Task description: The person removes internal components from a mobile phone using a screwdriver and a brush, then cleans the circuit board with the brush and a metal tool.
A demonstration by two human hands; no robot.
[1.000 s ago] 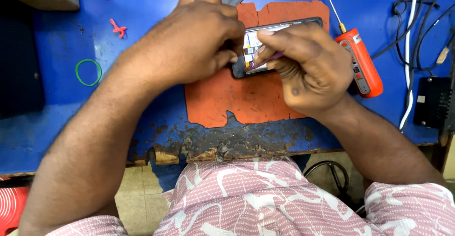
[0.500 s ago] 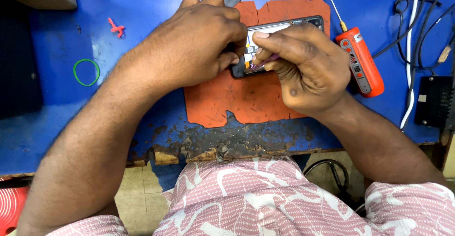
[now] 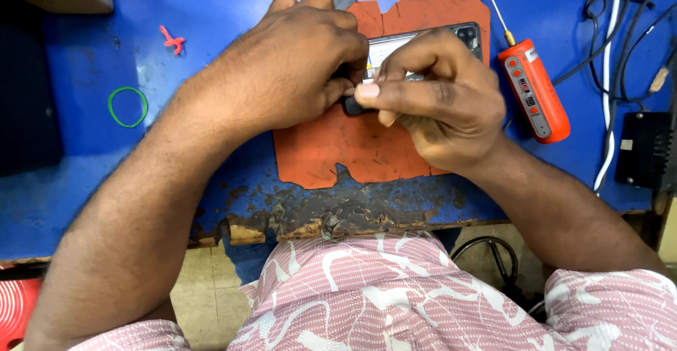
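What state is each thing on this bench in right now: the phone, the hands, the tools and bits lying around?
Phone: back cover off, lying on the orange mat, mostly hidden by both hands.
Left hand: curled over the phone's left end.
Right hand: pinching at the phone, thumb pressed flat.
Orange mat: flat, edges ragged.
Orange tool: lying untouched.
Green rubber band: lying loose.
Blue table: front edge chipped.
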